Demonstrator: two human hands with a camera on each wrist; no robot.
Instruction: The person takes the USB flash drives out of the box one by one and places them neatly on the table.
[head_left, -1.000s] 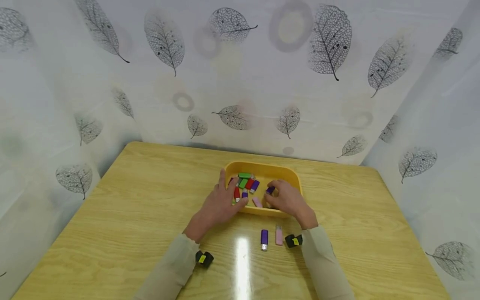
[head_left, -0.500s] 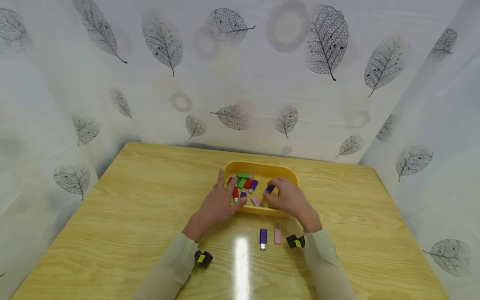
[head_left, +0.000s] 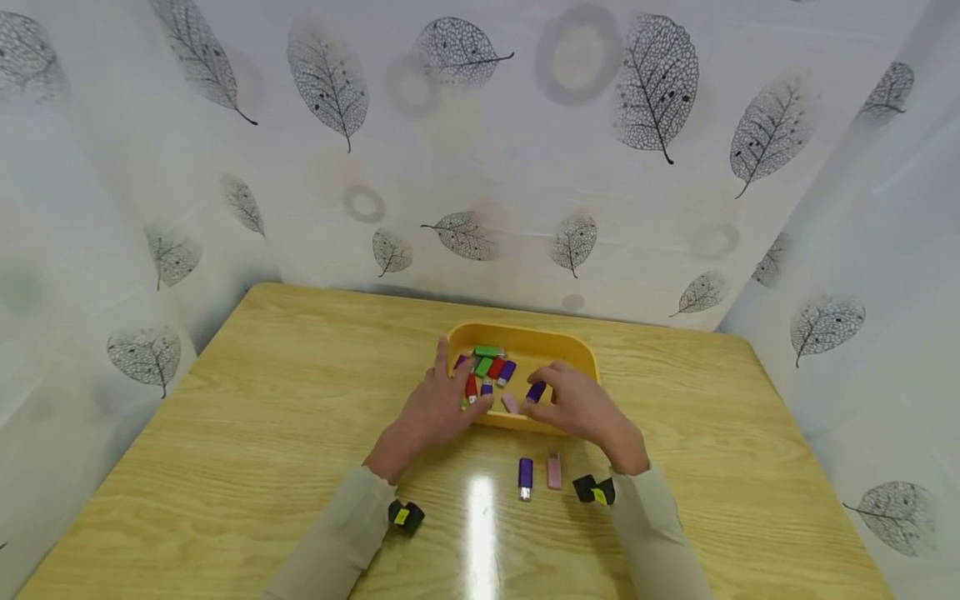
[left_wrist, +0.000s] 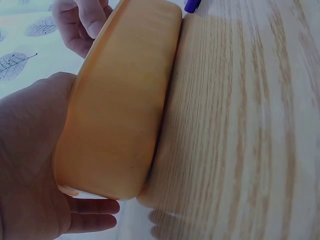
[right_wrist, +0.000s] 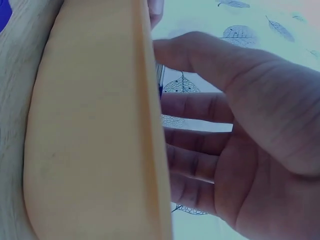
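Note:
A yellow plastic tray (head_left: 536, 337) stands on the table, with several green, red, purple and pink USB flash drives in its left half. My left hand (head_left: 435, 408) holds the tray's near left corner, thumb over the rim and two fingers along the outer end in the left wrist view. Inside the tray's right part, my right hand (head_left: 588, 408) pinches a purple USB flash drive (head_left: 536, 392) between thumb and index finger. Most of that drive is hidden behind the tray wall in the right wrist view. A pink drive (head_left: 510, 403) lies just left of my right thumb.
On the table in front of the tray lie a purple USB flash drive (head_left: 526, 479) and a pink one (head_left: 554, 471), side by side. The wooden table (head_left: 300, 400) meets a white leaf-patterned curtain (head_left: 517, 183) at the back.
My right hand has shifted slightly toward the near side, and the purple USB flash drive in it has come further into sight. The left hand keeps its place on the tray.

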